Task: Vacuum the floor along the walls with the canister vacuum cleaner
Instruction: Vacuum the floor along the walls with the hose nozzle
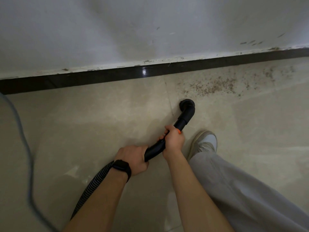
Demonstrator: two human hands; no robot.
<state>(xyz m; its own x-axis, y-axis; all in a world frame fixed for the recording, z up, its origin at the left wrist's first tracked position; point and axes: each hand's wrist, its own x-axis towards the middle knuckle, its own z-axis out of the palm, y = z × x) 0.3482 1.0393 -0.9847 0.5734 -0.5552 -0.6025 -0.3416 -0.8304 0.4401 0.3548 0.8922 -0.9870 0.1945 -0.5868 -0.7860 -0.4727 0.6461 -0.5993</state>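
Gripping black wand [167, 137], both hands' fingers [164, 131] curled tight, nozzle [187, 104] on floor [100, 114]

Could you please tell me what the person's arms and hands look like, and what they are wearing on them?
Both forearms are bare, with no sleeves in view. The left hand has a black watch with a wide black strap around its wrist. The right hand and its wrist wear nothing: no glove, ring or band shows.

A pale grey shoe [204, 142] points toward the dark glossy baseboard [100, 77], a loose grey trouser leg [242, 190] falling over its heel. A black watch [121, 167] wraps one wrist. A grey cable [25, 148] curves down the left edge.
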